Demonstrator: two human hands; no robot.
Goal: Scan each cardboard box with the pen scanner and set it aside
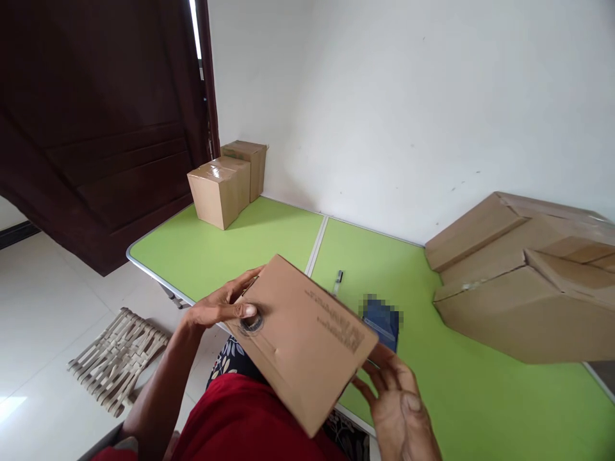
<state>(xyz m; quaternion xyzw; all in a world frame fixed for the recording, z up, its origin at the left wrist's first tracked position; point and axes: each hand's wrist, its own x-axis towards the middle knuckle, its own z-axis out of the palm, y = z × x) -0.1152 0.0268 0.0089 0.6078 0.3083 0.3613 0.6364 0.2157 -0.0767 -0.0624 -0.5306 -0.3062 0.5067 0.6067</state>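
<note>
A brown cardboard box (pixel 307 339), printed with dark lettering near its right edge, is held tilted above my lap at the table's front edge. My left hand (pixel 225 307) grips its left side, thumb on the broad face and fingers behind. Under that thumb is a dark round ring (pixel 250 321); whether it is a mark or a separate piece I cannot tell. At the lower right corner, my right hand (pixel 396 397) supports the box with its fingers, which are partly hidden beneath it. The right thumb stays off the face.
Two closed cartons (pixel 218 192) stand at the far left of the green table (pixel 283 237). Larger cartons (pixel 514 301) occupy its right end. Behind the held box lie a dark-capped marker (pixel 339 278) and a blurred blue item (pixel 382 330). A woven stool (pixel 120 362) is on the floor.
</note>
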